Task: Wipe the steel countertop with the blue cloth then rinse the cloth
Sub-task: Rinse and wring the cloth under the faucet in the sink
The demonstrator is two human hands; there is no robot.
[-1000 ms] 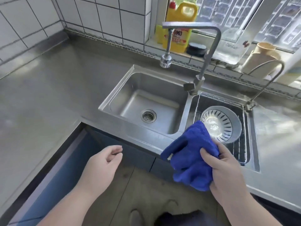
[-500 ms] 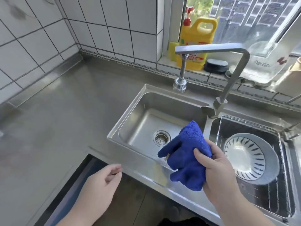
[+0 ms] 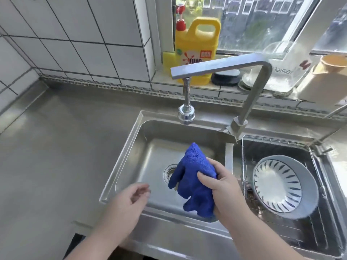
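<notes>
My right hand [image 3: 223,192] grips the bunched blue cloth [image 3: 191,177] and holds it in the air over the left sink basin [image 3: 150,147], partly covering the drain [image 3: 170,172]. My left hand [image 3: 125,205] hovers over the basin's front-left corner with loosely curled fingers, holding nothing. The steel countertop [image 3: 56,151] stretches to the left of the sink. The faucet [image 3: 221,66] reaches over the basin, its spout head [image 3: 185,115] above and behind the cloth. No water runs from it.
The right basin holds a wire rack [image 3: 281,145] with a striped bowl [image 3: 277,184] in it. On the window sill stand a yellow detergent jug [image 3: 197,49], a yellow sponge [image 3: 168,61], a dark scrubber [image 3: 225,77] and a beige jug [image 3: 323,81]. Tiled walls close the left and back.
The view has come closer to the sink. My right hand has carried the cloth from the front edge to over the left basin. My left hand has risen to the basin's front-left corner.
</notes>
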